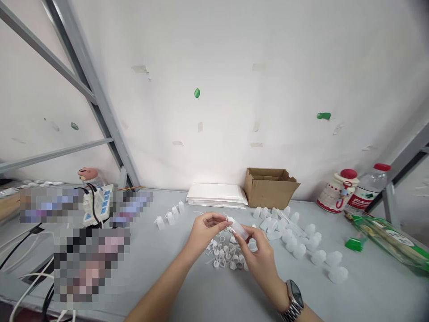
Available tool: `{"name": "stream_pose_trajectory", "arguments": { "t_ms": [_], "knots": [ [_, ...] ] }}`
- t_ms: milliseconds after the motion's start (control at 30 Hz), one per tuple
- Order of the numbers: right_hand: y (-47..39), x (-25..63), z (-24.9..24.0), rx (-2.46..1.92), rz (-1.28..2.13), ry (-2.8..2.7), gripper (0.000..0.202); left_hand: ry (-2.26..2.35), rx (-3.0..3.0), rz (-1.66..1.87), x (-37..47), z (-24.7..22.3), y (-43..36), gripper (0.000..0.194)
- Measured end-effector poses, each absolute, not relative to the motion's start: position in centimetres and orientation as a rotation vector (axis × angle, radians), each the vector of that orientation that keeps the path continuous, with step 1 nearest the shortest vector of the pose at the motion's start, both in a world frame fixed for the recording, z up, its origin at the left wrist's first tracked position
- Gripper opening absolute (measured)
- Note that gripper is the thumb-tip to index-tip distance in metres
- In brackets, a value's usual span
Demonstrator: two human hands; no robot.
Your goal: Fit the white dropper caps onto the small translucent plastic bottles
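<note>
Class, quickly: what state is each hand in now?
Left hand: closed, pinching one end of a small white bottle.
Right hand: closed, holding the bottle's other end.

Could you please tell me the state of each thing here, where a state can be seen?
Small bottle: held in both hands; cap hard to tell
Left hand: fingers around its upper end
Right hand: fingers gripping its lower part
Small white parts: loose, in a pile
Cardboard box: open on top
Red-capped bottle: closed
Power strip: cables plugged in
Wristwatch: worn
</note>
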State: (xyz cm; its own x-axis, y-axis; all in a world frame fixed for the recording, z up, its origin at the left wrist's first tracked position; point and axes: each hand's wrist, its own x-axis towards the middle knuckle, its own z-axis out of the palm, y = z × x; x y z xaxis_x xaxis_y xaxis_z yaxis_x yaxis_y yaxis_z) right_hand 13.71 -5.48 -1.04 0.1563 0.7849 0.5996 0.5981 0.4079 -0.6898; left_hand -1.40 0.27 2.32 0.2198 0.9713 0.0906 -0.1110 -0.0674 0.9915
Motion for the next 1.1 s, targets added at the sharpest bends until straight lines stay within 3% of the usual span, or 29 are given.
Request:
{"name": "stream_pose_trajectory", "arguments": {
  "t_ms": [467,733,1100],
  "knots": [
    [-5.17,13.82,-1.37,-1.316,0.102,-1.527,0.02,0.822,1.448,1.203,-1.59,2.28,-0.18,0.022],
    [-5.63,13.59,-0.57,-1.306,0.465,-1.49,0.021,0.721,1.333,1.154,-0.85,1.67,-0.03,0.024],
    [-5.55,13.38,-0.55,-1.301,0.584,-1.532,0.025,0.784,1.448,1.059,-0.7,1.79,-0.23,0.03]
  ]
}}
